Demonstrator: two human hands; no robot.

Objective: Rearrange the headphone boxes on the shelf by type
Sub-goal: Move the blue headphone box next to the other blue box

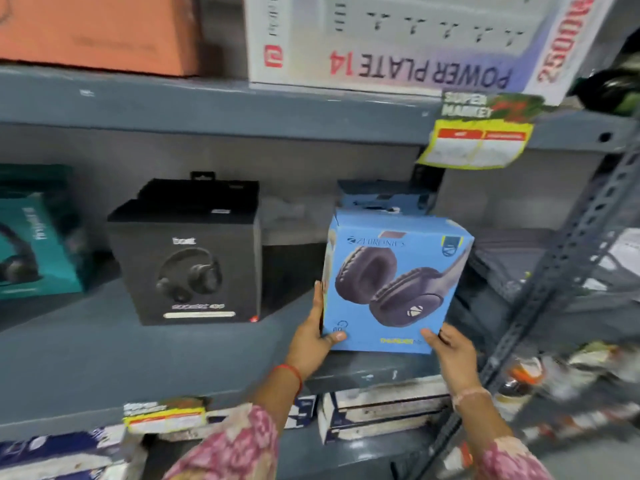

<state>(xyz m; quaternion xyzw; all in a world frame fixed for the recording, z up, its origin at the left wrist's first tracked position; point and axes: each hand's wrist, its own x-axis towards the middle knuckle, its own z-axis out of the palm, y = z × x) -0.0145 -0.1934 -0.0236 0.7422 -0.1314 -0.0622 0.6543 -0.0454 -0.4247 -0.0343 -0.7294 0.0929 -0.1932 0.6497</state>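
Note:
A light blue headphone box (394, 278) is held upright over the front right part of the grey middle shelf (104, 358). My left hand (315, 336) grips its lower left edge and my right hand (450, 355) grips its lower right corner. Behind it another blue box (384, 195) shows only its top. A black headphone box (187, 268) stands at the shelf's middle, with a second black box (204, 192) behind it. A teal headphone box (31, 244) stands at the far left, partly cut off.
The upper shelf carries an orange box (100, 29) and a white power strip box (408, 39). A yellow price tag (478, 140) hangs from that shelf's edge. A slotted metal upright (561, 282) runs at the right. White boxes (381, 414) lie on the lower shelf.

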